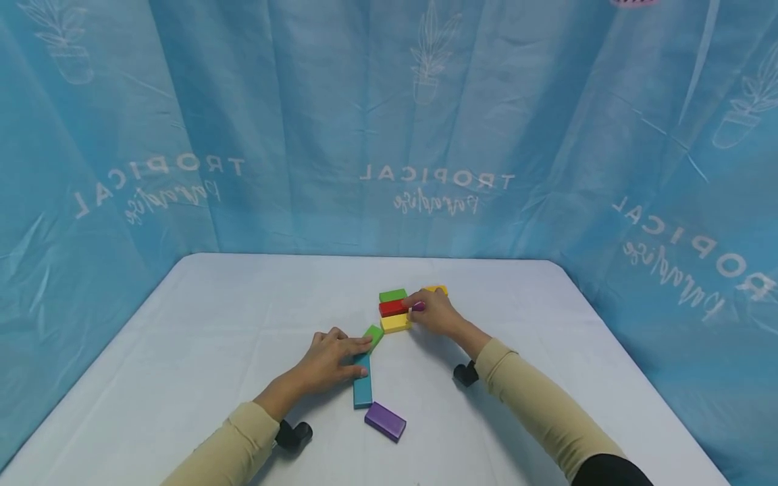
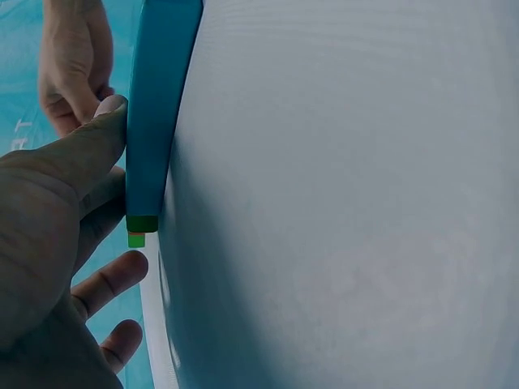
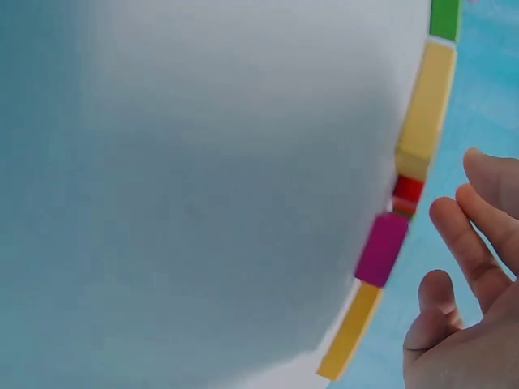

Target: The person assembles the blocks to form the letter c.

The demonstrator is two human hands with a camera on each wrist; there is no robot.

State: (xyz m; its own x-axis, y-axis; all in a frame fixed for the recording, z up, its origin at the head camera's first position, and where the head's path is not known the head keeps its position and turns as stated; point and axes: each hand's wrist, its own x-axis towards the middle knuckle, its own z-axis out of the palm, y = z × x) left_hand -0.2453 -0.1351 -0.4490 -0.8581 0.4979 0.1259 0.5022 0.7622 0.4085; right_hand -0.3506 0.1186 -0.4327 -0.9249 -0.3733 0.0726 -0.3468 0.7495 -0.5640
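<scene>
The left hand (image 1: 331, 361) had its fingers stretched out, thumb at the blue block (image 1: 362, 393) and a fingertip at the near green block (image 1: 374, 334). On the person's side of that thumb, the purple block (image 1: 385, 422) lay beside the blue block's end. The right hand's (image 1: 439, 314) fingers were loosely bent, gripping nothing, with the magenta block (image 1: 418, 306) close by them. Near their tips were the red block (image 1: 391, 308), far green block (image 1: 392, 295) and near yellow block (image 1: 395, 324); past the knuckles lay the far yellow block (image 1: 440, 289).
</scene>
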